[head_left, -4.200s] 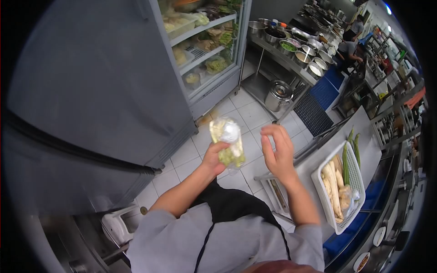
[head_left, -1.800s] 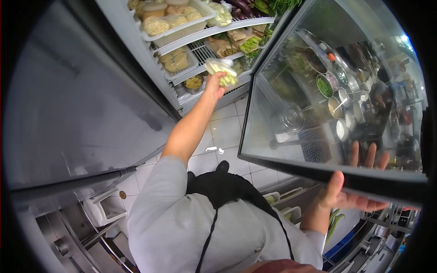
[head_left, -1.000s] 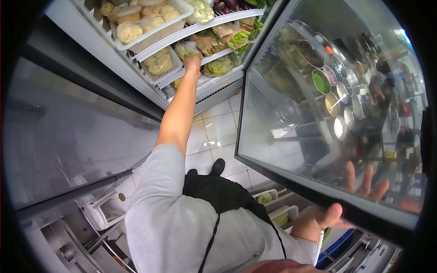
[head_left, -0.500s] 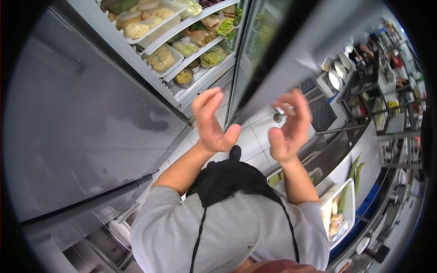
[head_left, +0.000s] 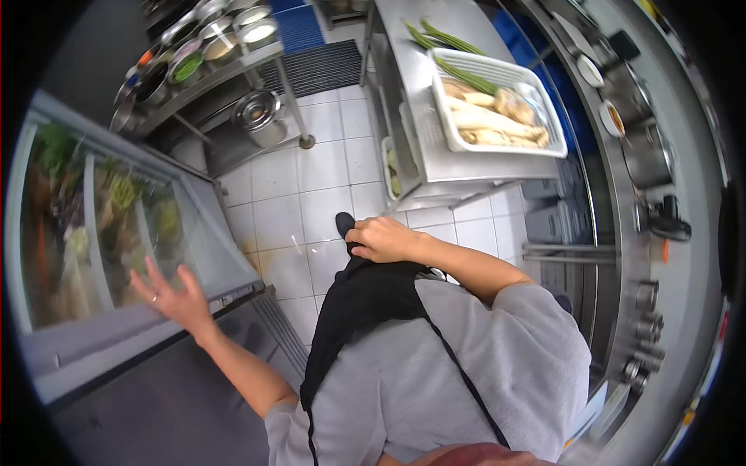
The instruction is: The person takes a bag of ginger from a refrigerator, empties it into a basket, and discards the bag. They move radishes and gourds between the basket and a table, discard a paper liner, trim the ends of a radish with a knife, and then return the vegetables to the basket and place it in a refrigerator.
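Observed, nearest, a grey shirt with a black apron over the front, strings hanging down over the cloth. Found right hand at the apron, palm down, fingers bent; could not tell any pinch on the cloth from a mere resting touch. Found left hand raised before the glass door of an upright cooler, fingers spread well apart, clamped on nothing, a ring on one finger; could not tell touch from near approach. Located the glass door at the left side, with leafy greens and other produce behind the pane, blurred. Noted a dark shoe on white floor tiles. Recorded, beyond the right hand, a steel table bearing a white basket with pale roots, a clear plastic bag and long green pods, with more pods lying on the bare steel beside the basket. Logged, farther off, a lidded pot under a steel bench lined with bowls, one with chopped greens, beside a black mat. Could not make out small, blurred items at the far right edge.
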{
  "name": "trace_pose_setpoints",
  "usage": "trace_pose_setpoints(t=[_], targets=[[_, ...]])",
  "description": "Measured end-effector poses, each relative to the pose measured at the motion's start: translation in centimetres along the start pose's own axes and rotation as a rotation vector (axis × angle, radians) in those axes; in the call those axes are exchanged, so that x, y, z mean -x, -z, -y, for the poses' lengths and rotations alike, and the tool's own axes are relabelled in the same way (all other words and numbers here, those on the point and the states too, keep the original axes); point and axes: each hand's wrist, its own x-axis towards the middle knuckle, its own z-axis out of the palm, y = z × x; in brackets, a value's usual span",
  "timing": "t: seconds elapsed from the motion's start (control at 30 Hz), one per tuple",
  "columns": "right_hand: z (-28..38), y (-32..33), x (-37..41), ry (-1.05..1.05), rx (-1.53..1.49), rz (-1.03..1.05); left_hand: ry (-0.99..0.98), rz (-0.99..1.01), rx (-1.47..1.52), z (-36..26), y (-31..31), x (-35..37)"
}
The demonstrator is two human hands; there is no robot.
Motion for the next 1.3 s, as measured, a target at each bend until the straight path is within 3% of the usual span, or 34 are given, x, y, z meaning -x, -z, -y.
trace_pose_setpoints(t=[0.2,0.47,0.53,0.63,0.7,0.77,0.83,0.87,0.9,0.97,1.07,1.17,1.2,1.3], targets=[[-0.8,-0.2,4.8,-0.130,0.075,-0.008,0.197,0.113,-0.358,7.0,-0.3,1.6],[-4.2,2.8,7.3,-0.128,0.131,-0.098,0.344,0.147,-0.575,17.0,-0.8,2.3],[-5.5,4.3,8.5,-0.144,0.107,-0.156,0.484,0.207,-0.515,15.4,-0.6,1.0],[-8.0,7.3,11.4,-0.169,0.039,-0.246,0.797,0.289,-0.708,10.0,-2.8,-0.6],[-10.0,10.0,13.4,-0.150,-0.006,-0.285,0.823,0.280,-0.549,8.6,-5.1,-0.5],[-12.4,12.8,15.8,-0.137,0.017,-0.355,0.651,0.188,-0.163,3.9,-8.3,0.5],[-15.6,16.0,18.2,-0.165,0.067,-0.405,0.430,0.125,0.161,-6.1,-11.5,0.8],[-17.1,17.8,19.3,-0.150,0.048,-0.539,0.452,0.173,0.352,-12.8,-11.9,0.3],[-18.7,19.7,20.4,-0.136,0.030,-0.672,0.380,0.161,0.287,-17.5,-13.3,0.5],[-22.3,23.0,22.1,-0.199,0.066,-0.859,0.371,0.191,0.552,-27.9,-13.9,-0.4],[-28.2,27.5,23.3,-0.284,0.333,-0.931,0.223,0.257,0.707,-40.1,-13.4,-2.9],[-32.6,29.1,22.7,-0.323,0.521,-0.853,0.035,0.332,0.758,-47.7,-13.6,-4.9],[-33.7,29.3,22.6,-0.385,0.394,-0.702,-0.046,0.337,0.763,-49.7,-14.2,-5.4],[-35.5,29.0,22.5,-0.387,0.179,-0.541,-0.171,0.499,0.848,-55.4,-15.7,-6.4]])
